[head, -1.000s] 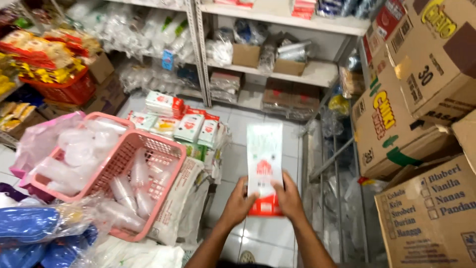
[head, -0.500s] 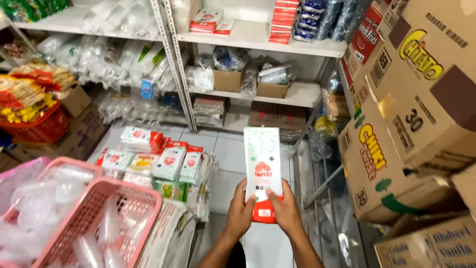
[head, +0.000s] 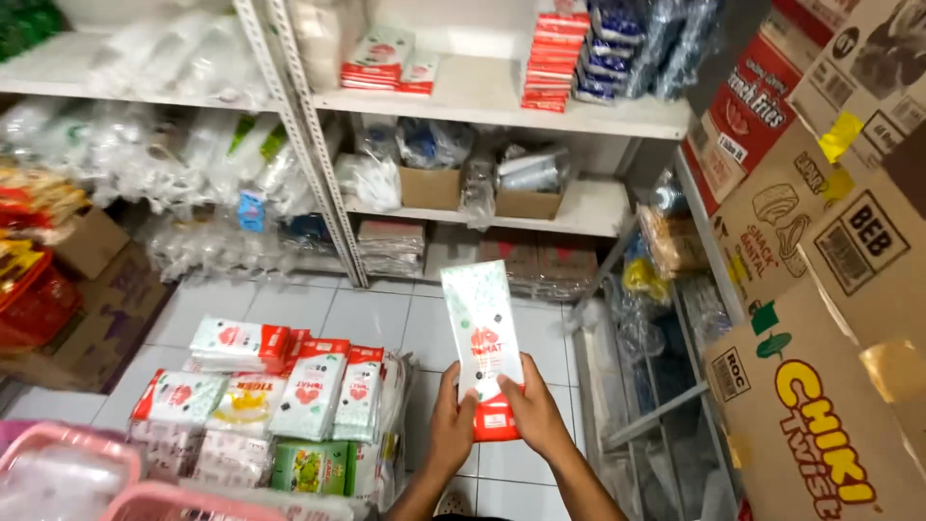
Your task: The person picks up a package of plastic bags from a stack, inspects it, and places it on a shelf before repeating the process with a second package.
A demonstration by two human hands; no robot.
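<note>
I hold a tall, flat white packet [head: 482, 333] with green speckles and a red bottom band upright in front of me. My left hand [head: 451, 423] grips its lower left edge and my right hand [head: 533, 412] grips its lower right edge. Below and to the left, similar white-and-red packets [head: 309, 386] stand in a clear plastic bundle on the tiled floor.
White metal shelves [head: 502, 111] ahead carry red packs, blue packs, plastic bags and small cardboard boxes. Large cardboard cartons [head: 820, 318] are stacked at right. A pink basket rim [head: 87, 463] shows at lower left; a red basket [head: 34, 304] sits at far left.
My view has tilted up and moved closer to the shelves. The pink basket has slid out toward the bottom left. Both hands keep hold of the packet.
</note>
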